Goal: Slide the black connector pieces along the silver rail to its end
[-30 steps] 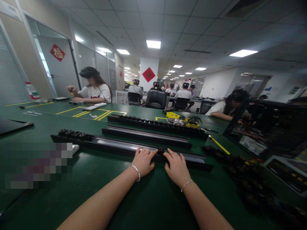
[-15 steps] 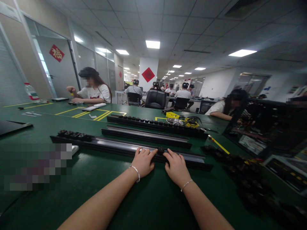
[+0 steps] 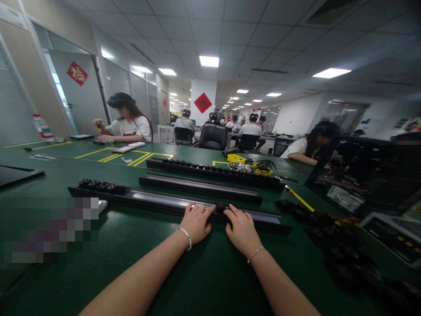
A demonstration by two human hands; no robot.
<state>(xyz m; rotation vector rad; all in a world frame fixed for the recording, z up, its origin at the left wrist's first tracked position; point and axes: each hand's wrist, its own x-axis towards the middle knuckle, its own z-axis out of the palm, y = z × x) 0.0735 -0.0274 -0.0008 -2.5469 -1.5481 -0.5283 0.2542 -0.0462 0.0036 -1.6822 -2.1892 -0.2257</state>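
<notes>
A long black rail (image 3: 171,201) with a shiny silver channel lies across the table before me. On its right half sits one small black block (image 3: 220,207), between my two index fingers. My left hand (image 3: 197,223) rests over the rail's near edge, its index fingertip at the block's left side and its thumb apart. From the other side, my right hand (image 3: 242,228) reaches its index finger to the block, the remaining fingers spread over the rail. Several similar black blocks (image 3: 101,186) stand in the channel at the left end.
Behind lie a shorter rail (image 3: 200,186) and a rail filled with blocks (image 3: 210,169). Loose dark blocks (image 3: 345,245) are heaped at right, near an open computer case (image 3: 362,175) and a boxy unit (image 3: 391,237). A yellow bin (image 3: 236,158) stands farther back. Co-workers sit beyond.
</notes>
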